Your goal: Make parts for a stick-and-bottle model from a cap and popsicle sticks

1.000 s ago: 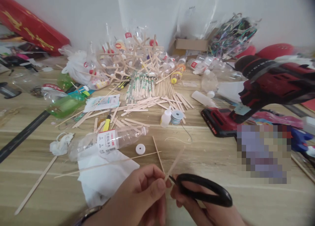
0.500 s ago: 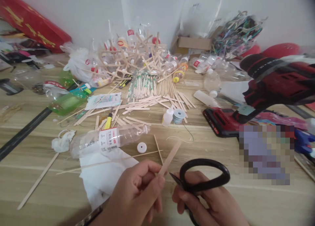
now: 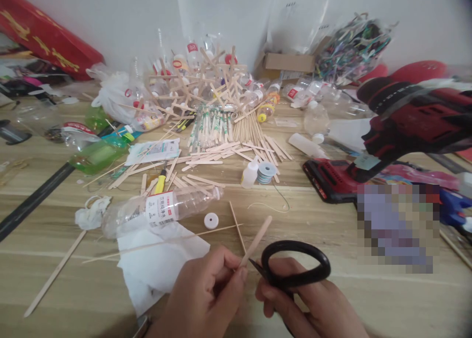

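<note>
My left hand (image 3: 217,289) pinches a flat wooden stick (image 3: 258,237) near its lower end, and the stick slants up to the right. My right hand (image 3: 302,296) is wrapped round black-handled scissors (image 3: 297,264), their pointed tip close beside the stick at my left fingertips. Behind my left hand lie a white paper sheet (image 3: 155,264), a thin skewer (image 3: 191,236) across it and a clear bottle (image 3: 162,210). A white cap (image 3: 211,221) with a hole sits right of the bottle.
A red and black power drill (image 3: 413,126) stands at the right. Wooden sticks (image 3: 212,154), a small glue bottle (image 3: 250,173) and a wire spool (image 3: 266,172) are mid-table. Many bottles and crossed sticks fill the back. A green bottle (image 3: 98,154) lies left.
The scissors and my right hand have moved slightly left, closer to the stick. The stick's rounded far end now shows more sharply. The camera view has shifted a little.
</note>
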Action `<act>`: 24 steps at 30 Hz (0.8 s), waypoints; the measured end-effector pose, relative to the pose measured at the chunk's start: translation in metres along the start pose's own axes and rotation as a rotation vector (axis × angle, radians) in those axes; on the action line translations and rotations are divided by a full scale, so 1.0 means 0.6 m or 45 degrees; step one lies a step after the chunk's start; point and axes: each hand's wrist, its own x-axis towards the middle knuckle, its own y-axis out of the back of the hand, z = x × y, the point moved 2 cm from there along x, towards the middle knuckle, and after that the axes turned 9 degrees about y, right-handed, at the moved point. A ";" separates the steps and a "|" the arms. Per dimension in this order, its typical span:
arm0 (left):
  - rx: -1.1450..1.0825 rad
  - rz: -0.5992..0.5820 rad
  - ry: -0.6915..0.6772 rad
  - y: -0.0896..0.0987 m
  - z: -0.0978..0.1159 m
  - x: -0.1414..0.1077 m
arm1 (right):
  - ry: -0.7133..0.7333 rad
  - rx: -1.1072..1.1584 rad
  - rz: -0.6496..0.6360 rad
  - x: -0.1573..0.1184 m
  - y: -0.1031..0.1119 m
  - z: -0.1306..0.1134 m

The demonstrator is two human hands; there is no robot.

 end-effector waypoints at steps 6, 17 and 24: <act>0.204 0.090 -0.181 0.004 0.002 0.000 | 0.069 -0.139 -0.024 0.001 0.003 0.000; 0.541 0.172 -0.342 0.008 -0.009 0.005 | 0.036 -0.183 -0.049 -0.004 -0.005 0.015; 0.588 0.103 -0.302 0.012 -0.010 0.007 | -0.352 0.381 -0.150 0.002 -0.016 0.016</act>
